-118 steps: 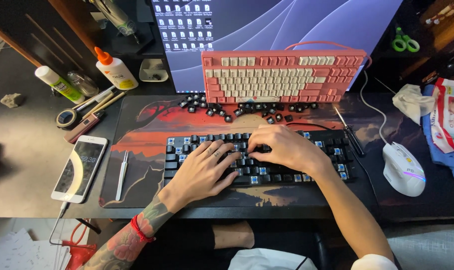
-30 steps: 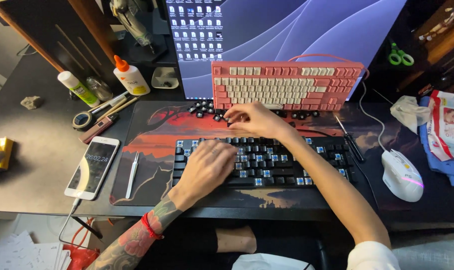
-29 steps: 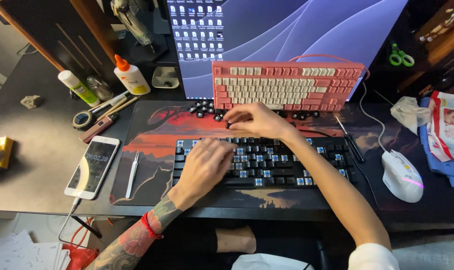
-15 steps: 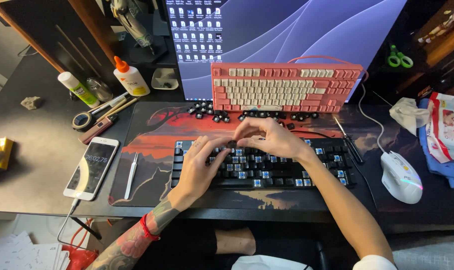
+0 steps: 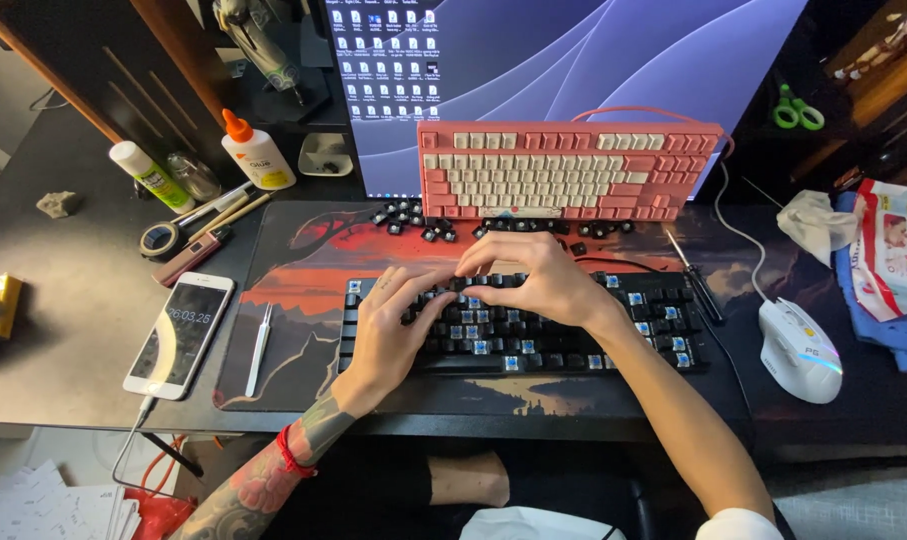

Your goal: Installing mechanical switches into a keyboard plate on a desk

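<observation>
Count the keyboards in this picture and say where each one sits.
2. A black keyboard lies on the desk mat under both hands; a pink keyboard leans against the monitor behind it.

My hands rest on the near keyboard (image 5: 518,325), on the desk mat (image 5: 303,300); a second keyboard (image 5: 568,170) leans behind it against the monitor (image 5: 593,60), phone (image 5: 180,333) left, mouse (image 5: 798,350) right.

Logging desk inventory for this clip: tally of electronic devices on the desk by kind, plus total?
Keyboards: 2, the black keyboard under both hands and the pink keyboard propped against the monitor.
Mice: 1, white mouse.
Phones: 1, phone.
Monitors: 1, monitor.
Total: 5
</observation>
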